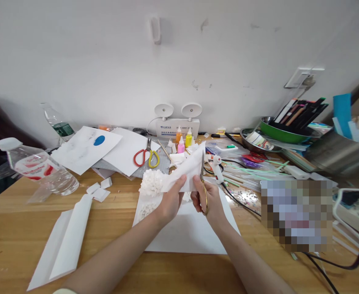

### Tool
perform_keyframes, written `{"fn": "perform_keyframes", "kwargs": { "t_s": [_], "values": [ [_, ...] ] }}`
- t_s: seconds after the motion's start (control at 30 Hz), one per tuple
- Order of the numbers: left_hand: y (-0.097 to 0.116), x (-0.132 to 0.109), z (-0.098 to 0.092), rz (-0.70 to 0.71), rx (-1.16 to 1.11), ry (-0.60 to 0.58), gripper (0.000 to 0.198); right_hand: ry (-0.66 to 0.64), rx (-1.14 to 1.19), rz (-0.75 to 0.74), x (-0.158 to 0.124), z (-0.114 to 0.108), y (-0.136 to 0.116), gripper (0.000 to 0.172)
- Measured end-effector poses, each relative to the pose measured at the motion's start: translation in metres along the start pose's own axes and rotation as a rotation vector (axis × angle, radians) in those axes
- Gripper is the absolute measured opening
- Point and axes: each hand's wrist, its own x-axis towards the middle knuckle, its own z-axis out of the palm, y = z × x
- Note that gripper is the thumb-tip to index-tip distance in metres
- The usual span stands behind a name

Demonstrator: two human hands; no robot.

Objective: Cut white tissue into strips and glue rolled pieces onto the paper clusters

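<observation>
My left hand (172,200) pinches a folded piece of white paper (184,167), raised above the table. In my right hand (211,200) is a pair of scissors (204,196) with gold handles, its blades pointing up along the paper's right edge. The right thumb lies close to the paper; whether it presses on it I cannot tell. Below both hands lies a white sheet (188,234). White crumpled paper pieces (151,182) are heaped on that sheet's left side, partly hidden behind my left hand.
Left are a folded white paper (69,241), small white blocks (101,192) and a water bottle (41,169). Behind lie red-and-yellow-handled scissors (147,156) and small paint bottles (181,143). A glue gun (216,167) with a black cord and a green bowl of markers (285,132) are right.
</observation>
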Motion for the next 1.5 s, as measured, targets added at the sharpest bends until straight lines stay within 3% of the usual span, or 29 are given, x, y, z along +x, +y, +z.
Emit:
{"fn": "perform_keyframes", "kwargs": {
  "t_s": [0.1,0.63,0.77,0.87,0.97,1.1,1.23,1.33,1.5],
  "values": [
    [0.000,0.001,0.000,0.056,-0.013,-0.004,0.025,-0.016,-0.012,0.019,0.000,0.000,-0.001,0.054],
    [0.001,0.002,-0.004,0.017,-0.010,-0.033,0.025,-0.060,-0.052,0.030,-0.001,-0.001,-0.003,0.056],
    [0.005,-0.008,-0.012,0.102,-0.045,-0.124,0.030,-0.121,-0.031,0.011,0.002,-0.001,0.000,0.060],
    [0.012,-0.022,-0.023,0.199,-0.108,-0.159,0.044,-0.202,-0.005,-0.065,0.003,-0.002,0.002,0.060],
    [0.025,-0.034,-0.037,0.257,-0.201,-0.096,0.064,-0.312,0.027,-0.136,0.001,-0.005,0.003,0.056],
    [0.048,-0.035,-0.055,0.160,-0.225,0.032,0.070,-0.458,-0.004,-0.156,0.001,-0.008,0.005,0.056],
    [0.064,-0.023,-0.060,0.154,-0.130,0.015,0.051,-0.435,-0.048,-0.100,0.005,-0.009,0.007,0.053],
    [0.066,-0.014,-0.055,0.131,0.019,0.047,0.052,-0.410,-0.088,-0.065,0.009,-0.010,0.009,0.052],
    [0.057,-0.004,-0.051,0.217,0.169,0.291,0.062,-0.435,-0.158,0.028,0.013,-0.013,0.011,0.049]
  ]
}}
